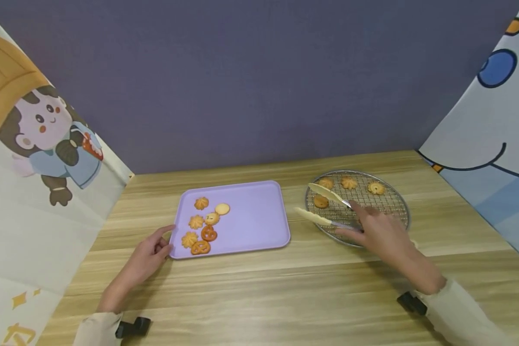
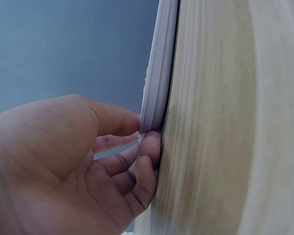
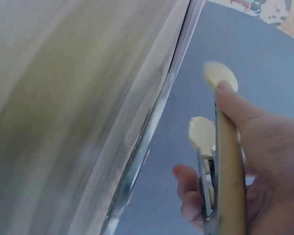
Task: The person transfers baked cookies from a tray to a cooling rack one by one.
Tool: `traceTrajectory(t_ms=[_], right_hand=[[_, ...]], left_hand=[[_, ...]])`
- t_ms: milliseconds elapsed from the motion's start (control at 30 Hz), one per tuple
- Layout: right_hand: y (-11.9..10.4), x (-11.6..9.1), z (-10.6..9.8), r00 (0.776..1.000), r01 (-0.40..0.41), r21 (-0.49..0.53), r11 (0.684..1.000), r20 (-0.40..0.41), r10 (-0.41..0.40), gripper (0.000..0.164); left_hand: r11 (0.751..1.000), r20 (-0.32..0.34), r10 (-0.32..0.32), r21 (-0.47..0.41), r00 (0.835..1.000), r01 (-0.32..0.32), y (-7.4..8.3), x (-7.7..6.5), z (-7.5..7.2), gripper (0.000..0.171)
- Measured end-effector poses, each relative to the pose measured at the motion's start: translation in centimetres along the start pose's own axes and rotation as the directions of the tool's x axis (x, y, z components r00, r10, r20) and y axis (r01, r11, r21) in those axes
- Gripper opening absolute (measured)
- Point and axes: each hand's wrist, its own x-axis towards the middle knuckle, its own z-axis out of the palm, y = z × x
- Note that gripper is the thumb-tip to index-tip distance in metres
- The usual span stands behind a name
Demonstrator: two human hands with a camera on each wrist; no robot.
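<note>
My left hand (image 1: 144, 259) pinches the near left corner of a lilac tray (image 1: 251, 216) between thumb and fingers; the left wrist view shows the tray's edge (image 2: 159, 73) in that grip. On the tray's left half lie flower-shaped cookies (image 1: 196, 221), two pretzels (image 1: 201, 247), a round cracker (image 1: 222, 208) and a face-like cookie (image 1: 212, 218). With my right hand (image 1: 382, 235) I hold tongs (image 1: 328, 193), their cream tips spread apart and nothing between them. The tips hang over the left side of a round wire rack (image 1: 382, 207), which carries several cookies (image 1: 348, 182), one partly under the hand.
A wood-grain table (image 1: 259, 293) bears both tray and rack, with a strip of it between them. Behind rises a dark grey-purple wall (image 1: 259, 86). Printed cartoon panels (image 1: 69, 144) stand at the left and right sides.
</note>
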Motion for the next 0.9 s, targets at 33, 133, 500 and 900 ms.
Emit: traceTrajectory(t_ms=[33,133,500,900], right_hand=[[-0.3,0.0,0.0,1.0,-0.01,0.009,1.0,0.013,0.009,0.087],[-1.3,0.1,0.0,0.996,-0.048,0.036,0.998,0.071,0.045,0.096],[-3.9,0.5,0.8,0.993,0.119,0.053,0.991,0.015,-0.12,0.096],[-6.3,1.9,1.7,0.978,0.21,0.073,0.975,-0.011,-0.21,0.092]], left_hand=[[1.0,0.001,0.001,-0.002,1.0,-0.001,0.0,0.0,0.0,0.046],[1.0,-0.001,0.003,0.0,1.0,-0.003,-0.1,0.0,0.0,0.046],[1.0,-0.002,-0.005,0.001,1.0,0.005,0.3,0.0,0.0,0.045],[1.0,-0.008,-0.016,0.011,1.0,0.016,0.3,0.0,0.1,0.045]])
